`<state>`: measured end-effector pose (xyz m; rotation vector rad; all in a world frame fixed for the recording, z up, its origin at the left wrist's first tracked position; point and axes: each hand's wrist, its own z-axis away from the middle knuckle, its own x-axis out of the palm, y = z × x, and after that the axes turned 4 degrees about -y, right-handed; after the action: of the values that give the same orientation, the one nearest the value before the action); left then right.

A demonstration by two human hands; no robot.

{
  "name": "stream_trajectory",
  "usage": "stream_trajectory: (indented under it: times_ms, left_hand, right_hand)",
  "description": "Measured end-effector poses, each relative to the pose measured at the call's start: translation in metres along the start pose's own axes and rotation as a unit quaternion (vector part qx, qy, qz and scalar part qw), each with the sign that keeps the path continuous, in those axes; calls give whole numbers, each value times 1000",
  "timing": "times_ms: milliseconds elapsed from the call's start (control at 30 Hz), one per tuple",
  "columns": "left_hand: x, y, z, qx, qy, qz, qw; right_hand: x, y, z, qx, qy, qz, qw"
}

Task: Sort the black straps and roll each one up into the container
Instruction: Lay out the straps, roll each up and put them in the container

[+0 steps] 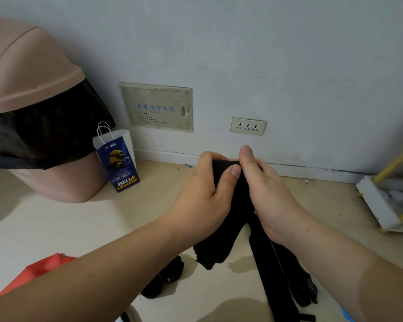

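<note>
Both of my hands hold one black strap (230, 182) up in front of me. My left hand (205, 189) grips its top end, thumb pressed on the front. My right hand (265, 189) pinches the same end from the right side. The strap hangs down between my wrists, and its long tail (275, 275) runs to the floor. More black straps (209, 254) lie in a loose heap on the floor below, with rolled or bunched ones (165, 277) nearer me. A red container (42, 268) shows at the lower left, partly hidden by my left forearm.
A pink swing-lid bin (26, 89) with a black liner stands at the left by the wall. A blue paper bag (119, 159) stands beside it. A white and yellow rack (389, 194) sits at the right. The wall carries a panel (156, 108) and a socket (248, 126).
</note>
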<state>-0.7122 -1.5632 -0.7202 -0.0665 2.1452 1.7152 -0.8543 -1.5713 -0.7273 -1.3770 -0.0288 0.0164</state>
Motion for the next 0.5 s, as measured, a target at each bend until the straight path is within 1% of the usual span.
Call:
stream_trajectory:
  times_ms: [167, 267, 333, 367, 433, 500]
  left_hand:
    - [6, -4, 3, -19, -42, -1, 999]
    - [-6, -6, -1, 7, -58, -53, 997]
    - [-14, -5, -2, 22, -54, -59, 997]
    - [-18, -5, -2, 27, -53, -54, 997]
    - [-24, -2, -4, 40, -49, -50, 997]
    - [-29, 0, -7, 34, -49, -22, 998]
  right_hand:
    - [-4, -2, 3, 9, 14, 48, 999]
    - [-12, -3, 4, 24, -34, 110, 993]
    - [-17, -7, 4, 2, -67, 158, 985]
    - [-19, -10, 4, -13, -82, 164, 983]
    - [-22, -15, 2, -37, -109, 117, 986]
    - [-23, -15, 2, -47, -126, 39, 990]
